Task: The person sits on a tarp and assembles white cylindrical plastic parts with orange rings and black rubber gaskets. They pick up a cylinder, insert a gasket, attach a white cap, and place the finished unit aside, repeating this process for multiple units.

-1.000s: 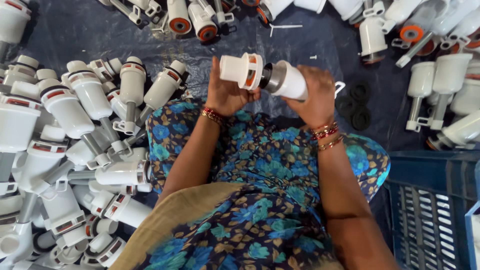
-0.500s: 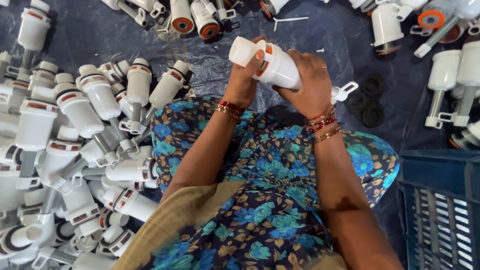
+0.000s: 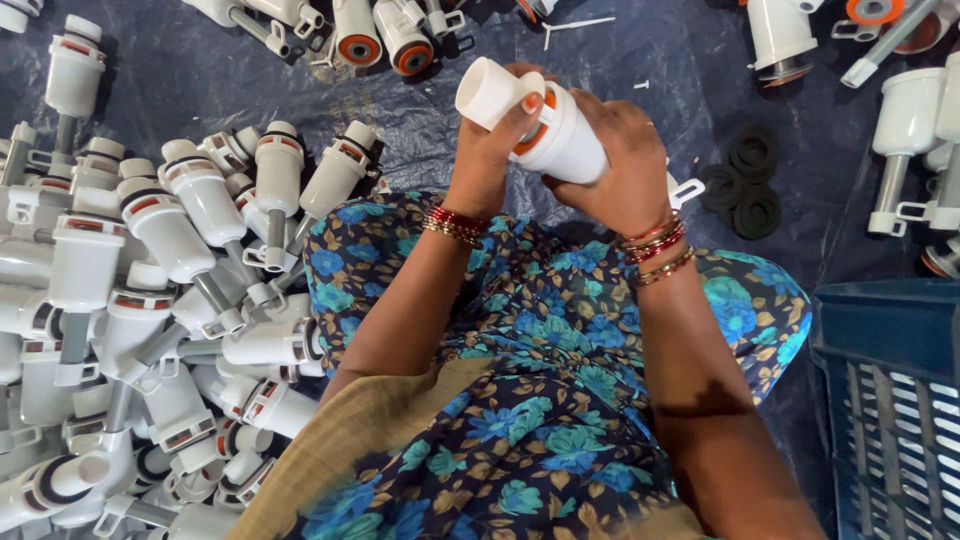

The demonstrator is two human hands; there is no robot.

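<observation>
I hold a white plastic valve body [image 3: 560, 135] with an orange ring in front of me, above my lap. My left hand [image 3: 490, 150] grips its upper end, the thumb pressed on the orange ring near the white cap. My right hand [image 3: 620, 160] wraps around the lower part of the body. A small white tab sticks out below my right hand. My lap is covered by blue floral cloth [image 3: 540, 330].
A big pile of white valve assemblies [image 3: 150, 300] lies at my left on a dark blue tarp [image 3: 200, 80]. More white parts with orange rings [image 3: 380, 35] lie ahead and at right [image 3: 900, 130]. Black rubber rings [image 3: 745, 185] sit right of my hands. A blue crate [image 3: 890, 400] stands at lower right.
The valve body turned from lying sideways to pointing up-left, and my hands shifted their grip on it. The view moved closer over my hands.
</observation>
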